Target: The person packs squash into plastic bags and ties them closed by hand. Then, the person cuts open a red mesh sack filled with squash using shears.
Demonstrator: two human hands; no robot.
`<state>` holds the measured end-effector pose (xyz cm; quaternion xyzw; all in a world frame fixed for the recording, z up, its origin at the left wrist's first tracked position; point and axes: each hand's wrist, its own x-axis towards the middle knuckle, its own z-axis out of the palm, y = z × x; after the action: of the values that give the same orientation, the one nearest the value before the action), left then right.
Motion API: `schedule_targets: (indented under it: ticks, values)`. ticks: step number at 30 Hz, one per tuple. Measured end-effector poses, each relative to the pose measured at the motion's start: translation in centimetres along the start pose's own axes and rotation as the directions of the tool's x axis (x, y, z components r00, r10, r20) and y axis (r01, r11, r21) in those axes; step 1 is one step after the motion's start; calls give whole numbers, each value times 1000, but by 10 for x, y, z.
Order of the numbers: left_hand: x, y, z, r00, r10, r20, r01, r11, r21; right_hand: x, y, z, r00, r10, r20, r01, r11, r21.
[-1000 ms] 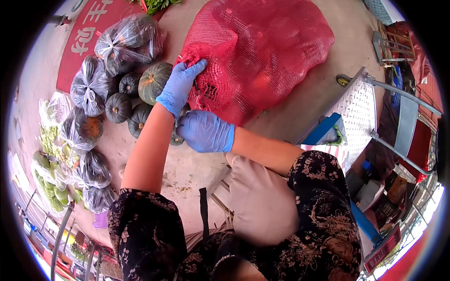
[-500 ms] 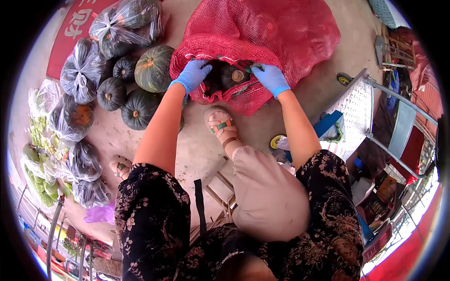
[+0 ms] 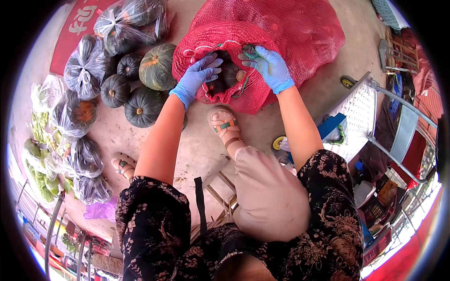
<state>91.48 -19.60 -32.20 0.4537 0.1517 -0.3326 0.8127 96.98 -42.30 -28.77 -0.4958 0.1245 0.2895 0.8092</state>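
Observation:
A red mesh sack [image 3: 300, 42] lies on the ground in front of me, its mouth gaping toward me. Inside the mouth sits a dark pumpkin [image 3: 232, 75] with a pale stem end; other dark shapes beside it are partly hidden. My left hand [image 3: 199, 76], in a blue glove, is at the left rim of the mouth with its fingers stretched inward and apart. Opposite it, my right hand [image 3: 271, 68], also gloved in blue, rests at the right rim. Its fingers reach over the opening, apart, beside a bunched green bit [image 3: 250, 51] of the sack's edge.
Loose pumpkins [image 3: 142, 107] stand left of the sack, with a larger mottled pumpkin [image 3: 158, 66] against it. Bagged pumpkins [image 3: 83, 70] and bagged green vegetables [image 3: 41, 178] line the far left. A metal platform cart [image 3: 354, 119] stands at the right, near my foot [image 3: 224, 124].
Both hands have loosened from the sack's rim and their fingers have spread. The rim's upper edge has shifted back, showing more of the mouth. The view has moved slightly.

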Motion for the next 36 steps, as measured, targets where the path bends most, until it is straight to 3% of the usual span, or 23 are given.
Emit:
schedule_targets:
  ticks: [4,7,13,17,19,24,27,29,31,34,36]
  values:
    - [-14,-12,3,999,-32,13,31,999,27,-6,2,10,934,355,39,-338,914,-226]
    - [-27,-35,9,1000,-10,-13,9,998,-65,-10,10,10,872,484,72,-446,846,-291]
    - [-53,-51,21,994,-11,-111,-33,921,-388,-32,14,31,848,512,140,-361,749,-555]
    - [-90,-44,30,986,-62,-152,-12,898,-439,-62,4,56,830,522,194,-250,661,-707]
    - [-121,-22,44,988,-7,-152,-52,925,-376,-83,-10,76,811,524,261,-202,670,-715]
    - [-200,32,84,984,144,-104,-164,959,-231,-127,-15,98,861,287,420,-35,857,-515]
    - [-237,63,116,962,268,-60,-274,947,-166,-179,-59,133,947,134,292,-42,953,-300]
    - [-259,89,154,952,306,-21,-306,943,-134,-207,-74,140,946,22,324,23,990,-137]
    - [-276,102,200,917,395,54,-384,912,-145,-253,-92,146,961,-105,256,107,994,5]
    - [-292,97,271,902,405,152,-393,914,-103,-314,-105,138,933,-297,205,302,953,9]
    - [-294,75,318,904,386,183,-373,922,-102,-362,-110,120,929,-324,177,344,934,-100]
